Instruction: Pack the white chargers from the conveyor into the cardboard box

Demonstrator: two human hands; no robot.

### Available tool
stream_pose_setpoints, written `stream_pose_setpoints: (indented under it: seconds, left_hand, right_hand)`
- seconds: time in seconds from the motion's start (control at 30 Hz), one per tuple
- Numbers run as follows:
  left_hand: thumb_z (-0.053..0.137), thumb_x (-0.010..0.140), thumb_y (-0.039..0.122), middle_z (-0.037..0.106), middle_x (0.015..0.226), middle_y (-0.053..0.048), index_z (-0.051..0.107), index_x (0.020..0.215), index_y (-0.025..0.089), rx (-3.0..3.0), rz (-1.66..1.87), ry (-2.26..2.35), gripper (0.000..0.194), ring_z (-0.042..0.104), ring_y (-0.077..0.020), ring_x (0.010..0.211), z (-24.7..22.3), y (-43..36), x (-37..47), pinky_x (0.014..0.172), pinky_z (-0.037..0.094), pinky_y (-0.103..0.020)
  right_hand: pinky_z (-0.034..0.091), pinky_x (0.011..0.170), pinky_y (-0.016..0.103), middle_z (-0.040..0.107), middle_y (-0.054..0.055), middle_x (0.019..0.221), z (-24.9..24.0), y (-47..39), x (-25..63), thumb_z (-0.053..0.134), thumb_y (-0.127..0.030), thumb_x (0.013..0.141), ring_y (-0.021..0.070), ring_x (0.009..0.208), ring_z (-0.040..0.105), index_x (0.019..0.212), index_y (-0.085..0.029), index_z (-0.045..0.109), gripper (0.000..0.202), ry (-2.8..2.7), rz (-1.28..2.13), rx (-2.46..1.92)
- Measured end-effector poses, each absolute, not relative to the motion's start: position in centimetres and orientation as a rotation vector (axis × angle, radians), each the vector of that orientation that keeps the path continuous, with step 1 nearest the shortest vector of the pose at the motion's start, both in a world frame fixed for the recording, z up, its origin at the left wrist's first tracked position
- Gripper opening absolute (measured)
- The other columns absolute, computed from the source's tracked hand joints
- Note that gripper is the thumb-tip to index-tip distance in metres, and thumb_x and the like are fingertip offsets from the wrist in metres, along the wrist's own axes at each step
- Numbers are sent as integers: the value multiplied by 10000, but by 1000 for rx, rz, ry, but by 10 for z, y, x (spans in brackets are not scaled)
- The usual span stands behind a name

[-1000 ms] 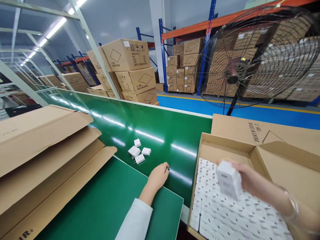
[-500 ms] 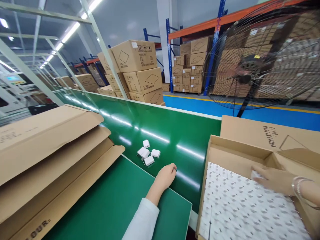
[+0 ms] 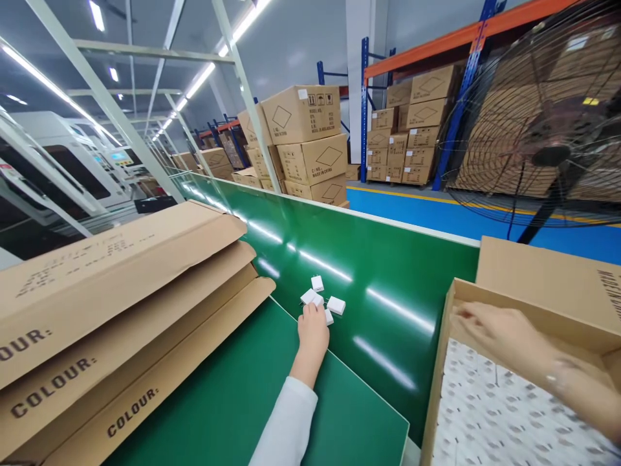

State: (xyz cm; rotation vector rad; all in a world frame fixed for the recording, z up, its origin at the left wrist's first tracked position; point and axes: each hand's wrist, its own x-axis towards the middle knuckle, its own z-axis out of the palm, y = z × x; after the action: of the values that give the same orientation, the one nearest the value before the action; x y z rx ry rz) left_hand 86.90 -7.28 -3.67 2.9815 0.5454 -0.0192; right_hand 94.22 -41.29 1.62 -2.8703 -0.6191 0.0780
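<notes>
Several white plug chargers (image 3: 336, 305) lie loosely grouped on the green belt. My left hand (image 3: 313, 327) reaches them from below, its fingers closed on a white charger (image 3: 317, 300) at the near side of the group. My right hand (image 3: 502, 330), smeared by motion, hovers over the open carton (image 3: 449, 336) near its far left corner. Whether anything is between its fingers cannot be made out. Beneath it, packed rows of white chargers (image 3: 490, 401) fill the visible part of the carton.
Flattened brown cartons (image 3: 194, 259) are stacked at the left on a green board (image 3: 233, 369). A raised carton flap (image 3: 538, 278) stands behind the open carton. Beyond the green belt (image 3: 388, 259) are stacked boxes (image 3: 310, 155) and a large black fan (image 3: 548, 149).
My left hand has moved left onto the loose chargers. My right hand has left the packed rows, where it held a charger, for the carton's far left corner. The view has turned left.
</notes>
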Motion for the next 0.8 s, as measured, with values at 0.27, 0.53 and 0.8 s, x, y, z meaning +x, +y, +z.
stream_pose_setpoints:
  seconds: [0.27,0.53,0.8]
  left_hand:
    - [770,626,223,518,1167,-119,482,1155,170,2963,-15,518,606,508,-282,1056,-44,-60,884,833,449,-363]
    - [687,734,359,529,1185,-93,518,1121,167,2842,-99,391,463,514,-245,1094,-40,-48,882,812,472,-300]
    - [495,876,296,552,1141,-129,532,1137,118,2833,-98,481,318,506,-286,1080,-27,-60,880,842,465,-399]
  right_hand:
    - [438,898,447,570,74,1128,-29,-204,954,552,-268,885,234,1075,517,1203,-164,515,337,-1211,195,-2806]
    - [454,873,439,568,60,1073,-49,-169,977,610,-299,851,225,1034,524,1122,-162,547,310,-1371,374,-2807]
    - [506,741,351,589,51,993,-24,-136,1023,537,-390,901,160,831,580,1128,-145,533,333,-934,486,-2938]
